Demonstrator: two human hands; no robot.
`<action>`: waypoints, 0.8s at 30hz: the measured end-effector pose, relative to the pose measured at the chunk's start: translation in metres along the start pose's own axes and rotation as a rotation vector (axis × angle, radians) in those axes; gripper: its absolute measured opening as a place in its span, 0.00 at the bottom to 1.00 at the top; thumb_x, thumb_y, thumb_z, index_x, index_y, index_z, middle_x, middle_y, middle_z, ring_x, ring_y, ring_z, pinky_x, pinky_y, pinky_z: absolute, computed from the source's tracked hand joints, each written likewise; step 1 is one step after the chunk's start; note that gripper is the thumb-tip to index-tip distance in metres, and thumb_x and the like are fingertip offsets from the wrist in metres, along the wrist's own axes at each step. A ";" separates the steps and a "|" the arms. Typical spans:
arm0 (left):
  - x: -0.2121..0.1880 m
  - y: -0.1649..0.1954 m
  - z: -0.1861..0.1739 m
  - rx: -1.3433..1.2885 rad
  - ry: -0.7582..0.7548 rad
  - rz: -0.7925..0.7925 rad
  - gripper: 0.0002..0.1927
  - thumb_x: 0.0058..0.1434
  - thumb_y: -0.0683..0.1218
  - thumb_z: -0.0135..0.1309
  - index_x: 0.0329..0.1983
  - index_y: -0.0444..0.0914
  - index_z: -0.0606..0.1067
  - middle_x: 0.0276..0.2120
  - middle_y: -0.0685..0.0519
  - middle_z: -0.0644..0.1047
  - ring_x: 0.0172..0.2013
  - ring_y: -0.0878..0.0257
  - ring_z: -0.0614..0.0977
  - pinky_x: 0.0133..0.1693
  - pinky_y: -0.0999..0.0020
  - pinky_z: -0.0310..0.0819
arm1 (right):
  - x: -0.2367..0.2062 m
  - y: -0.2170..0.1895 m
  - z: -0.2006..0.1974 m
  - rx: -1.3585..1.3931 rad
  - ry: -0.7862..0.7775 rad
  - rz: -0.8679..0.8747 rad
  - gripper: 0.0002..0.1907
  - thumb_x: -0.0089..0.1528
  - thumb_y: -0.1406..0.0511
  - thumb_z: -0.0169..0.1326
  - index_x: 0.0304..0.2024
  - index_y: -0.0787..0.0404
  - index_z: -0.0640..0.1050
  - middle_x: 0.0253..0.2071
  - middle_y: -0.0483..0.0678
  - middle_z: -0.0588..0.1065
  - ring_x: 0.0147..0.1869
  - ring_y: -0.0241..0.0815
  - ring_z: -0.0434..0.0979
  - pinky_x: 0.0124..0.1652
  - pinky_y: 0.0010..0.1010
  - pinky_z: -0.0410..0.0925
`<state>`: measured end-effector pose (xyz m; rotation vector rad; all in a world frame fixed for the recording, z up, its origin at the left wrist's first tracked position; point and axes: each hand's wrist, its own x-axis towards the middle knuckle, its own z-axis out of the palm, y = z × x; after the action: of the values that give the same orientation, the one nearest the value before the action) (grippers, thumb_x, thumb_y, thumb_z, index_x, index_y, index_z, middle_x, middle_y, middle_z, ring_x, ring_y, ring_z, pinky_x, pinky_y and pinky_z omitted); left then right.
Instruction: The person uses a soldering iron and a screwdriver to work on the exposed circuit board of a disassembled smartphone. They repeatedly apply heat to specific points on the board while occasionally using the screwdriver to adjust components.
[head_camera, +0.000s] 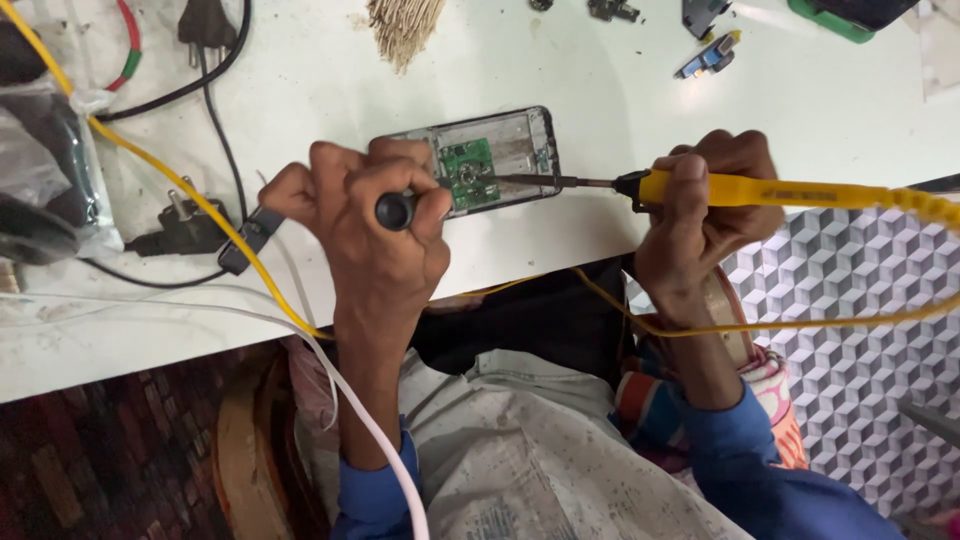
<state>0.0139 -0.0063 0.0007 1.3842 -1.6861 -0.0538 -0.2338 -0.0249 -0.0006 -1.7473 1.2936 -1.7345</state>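
- Our right hand (705, 215) is curled tight around the yellow handle of a soldering iron (790, 192); the iron lies nearly level, its dark tip pointing toward 9 o'clock.
- The tip meets the right edge of a small green circuit board (470, 172).
- The board sits inside an opened phone shell (520, 150), which lies flat on the white table (620, 70), near its front edge.
- Our left hand (375, 215) rests at 9 o'clock of the shell, fingers folded over its left end; a black round-ended tool (395, 210) is pinched between thumb and fingers. We cannot tell what kind of tool it is.
- The iron's yellow cord (180, 185) runs from 10 o'clock across the table, under the left wrist, and loops below the right wrist.
- At 9 o'clock of the left hand: a black plug (185, 228). A white cable (375, 440) trails along the left forearm.
- At 12 o'clock: a straw-coloured brush (403, 25). At 1 o'clock: 1 green object (825, 18), cut off by the frame.
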 end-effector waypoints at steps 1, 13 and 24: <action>0.000 0.000 -0.001 -0.007 0.002 0.001 0.13 0.69 0.43 0.63 0.40 0.44 0.67 0.37 0.63 0.79 0.45 0.61 0.66 0.53 0.60 0.49 | 0.004 -0.005 0.002 -0.048 -0.033 -0.041 0.15 0.77 0.65 0.52 0.35 0.66 0.70 0.26 0.50 0.73 0.22 0.34 0.68 0.24 0.24 0.63; 0.008 0.004 -0.005 -0.091 -0.026 0.031 0.19 0.65 0.41 0.67 0.46 0.42 0.66 0.45 0.60 0.79 0.45 0.59 0.68 0.55 0.56 0.51 | 0.062 -0.120 0.038 -0.285 -0.475 -0.006 0.11 0.75 0.68 0.57 0.39 0.67 0.75 0.29 0.44 0.76 0.27 0.30 0.74 0.28 0.19 0.62; 0.020 0.007 -0.010 -0.087 -0.028 0.086 0.19 0.65 0.40 0.66 0.46 0.39 0.65 0.42 0.58 0.79 0.42 0.59 0.69 0.52 0.56 0.53 | 0.083 -0.151 0.042 -0.368 -0.644 0.067 0.06 0.69 0.67 0.61 0.40 0.65 0.81 0.30 0.44 0.77 0.20 0.30 0.63 0.24 0.26 0.54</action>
<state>0.0164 -0.0144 0.0222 1.2511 -1.7438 -0.0966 -0.1578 -0.0267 0.1592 -2.1735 1.3840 -0.7994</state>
